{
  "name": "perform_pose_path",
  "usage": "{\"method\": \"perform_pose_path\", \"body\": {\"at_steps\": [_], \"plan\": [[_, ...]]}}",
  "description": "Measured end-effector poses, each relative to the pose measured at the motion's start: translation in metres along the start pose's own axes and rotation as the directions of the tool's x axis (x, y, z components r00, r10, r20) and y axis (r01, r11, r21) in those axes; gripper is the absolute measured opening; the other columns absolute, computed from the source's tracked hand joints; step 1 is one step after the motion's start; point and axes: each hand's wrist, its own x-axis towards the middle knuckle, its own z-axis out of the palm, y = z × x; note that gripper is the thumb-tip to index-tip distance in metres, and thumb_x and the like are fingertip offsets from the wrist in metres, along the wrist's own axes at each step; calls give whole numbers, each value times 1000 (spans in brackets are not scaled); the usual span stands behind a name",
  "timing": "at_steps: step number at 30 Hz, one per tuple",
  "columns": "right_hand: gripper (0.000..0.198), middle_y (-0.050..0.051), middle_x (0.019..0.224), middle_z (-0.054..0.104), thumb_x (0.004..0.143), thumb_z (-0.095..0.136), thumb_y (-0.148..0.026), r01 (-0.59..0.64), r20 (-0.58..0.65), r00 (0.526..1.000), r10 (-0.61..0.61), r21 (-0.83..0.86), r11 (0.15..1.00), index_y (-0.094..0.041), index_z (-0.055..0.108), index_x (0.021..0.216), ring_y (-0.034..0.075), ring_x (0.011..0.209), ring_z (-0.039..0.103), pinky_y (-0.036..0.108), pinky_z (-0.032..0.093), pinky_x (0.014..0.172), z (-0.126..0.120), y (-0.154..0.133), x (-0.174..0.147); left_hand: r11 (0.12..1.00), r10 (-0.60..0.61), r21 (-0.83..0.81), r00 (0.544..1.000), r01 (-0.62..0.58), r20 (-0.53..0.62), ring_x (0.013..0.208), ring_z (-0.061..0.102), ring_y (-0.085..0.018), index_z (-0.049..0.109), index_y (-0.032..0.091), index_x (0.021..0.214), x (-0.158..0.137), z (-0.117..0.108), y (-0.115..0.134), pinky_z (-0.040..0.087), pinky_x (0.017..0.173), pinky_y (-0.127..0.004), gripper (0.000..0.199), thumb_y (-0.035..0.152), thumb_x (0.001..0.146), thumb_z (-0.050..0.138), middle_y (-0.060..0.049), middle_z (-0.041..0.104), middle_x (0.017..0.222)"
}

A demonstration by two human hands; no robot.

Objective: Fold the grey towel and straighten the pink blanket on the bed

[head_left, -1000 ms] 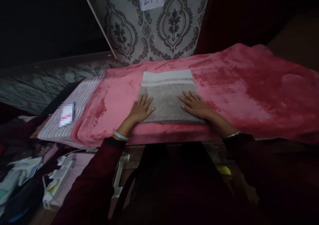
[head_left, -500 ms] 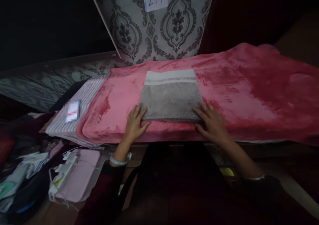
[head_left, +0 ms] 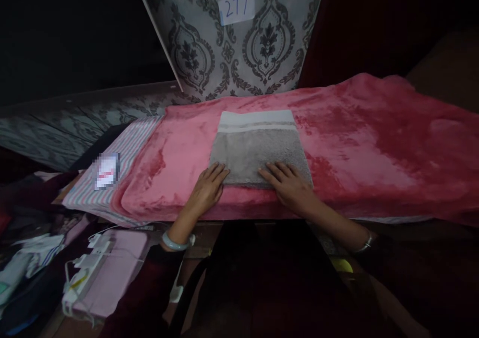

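A folded grey towel [head_left: 258, 148] with pale bands along its far end lies flat on a pink plush blanket [head_left: 179, 148]. My left hand [head_left: 209, 186] rests at the towel's near left corner, its fingertips on the fabric. Over the near edge, right of the middle, lies my right hand [head_left: 290, 183], fingers spread flat on the towel. Neither hand is gripping it. A bracelet [head_left: 175, 243] circles my left wrist, and a thin bangle shows on the right one.
A striped cloth [head_left: 130, 143] with a small blurred item [head_left: 107, 171] covers the left end. Below it, a white power strip [head_left: 88, 263] lies on a pink box [head_left: 116, 273]. Clothes [head_left: 37, 258] are heaped at far left. A paper marked 277 [head_left: 236, 6] hangs on the patterned wall.
My right hand has slid left from the towel's near right corner onto its near part. My left hand has shifted slightly onto the corner. The towel stays in place on the blanket.
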Motion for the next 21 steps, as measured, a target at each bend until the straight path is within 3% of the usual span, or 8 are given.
{"method": "perform_pose_path", "body": {"at_steps": [3,6,12,17,21], "plan": [[70,12,160,44,93,40,-3,35,41,999,-34,-29,999,-26,44,159,36,145,42,55,38,114,-5,-5,11,998,-57,-39,996,55,-69,156,32,-29,55,20,147,-6,6,-3,37,124,-55,53,18,94,49,-11,46,162],[66,14,156,49,95,40,-6,27,60,998,-23,-59,998,-24,46,158,37,140,48,53,43,110,-7,-11,25,993,-103,-66,987,95,-122,151,41,-31,56,18,146,-11,9,-5,39,123,-53,53,22,93,52,-14,45,162],[56,17,145,59,92,45,-3,61,52,997,-59,-23,998,-18,60,143,32,129,58,44,50,102,-16,-14,44,988,-91,-142,979,66,-183,145,50,-27,51,25,151,-17,5,-14,46,119,-50,61,18,90,52,-12,50,159],[50,9,126,71,91,44,-4,26,107,994,-33,70,997,-23,66,131,25,107,69,34,52,88,-48,-1,62,967,-144,-240,963,89,-226,142,54,-26,48,29,153,-18,2,-29,46,119,-49,62,28,92,57,-9,54,156],[48,6,124,73,87,49,-7,9,22,1000,-11,99,995,-25,69,127,26,111,68,32,50,88,-87,19,91,944,-206,-309,939,117,-273,141,55,-26,47,24,153,0,-1,-47,46,118,-47,63,35,92,58,-11,57,153]]}}
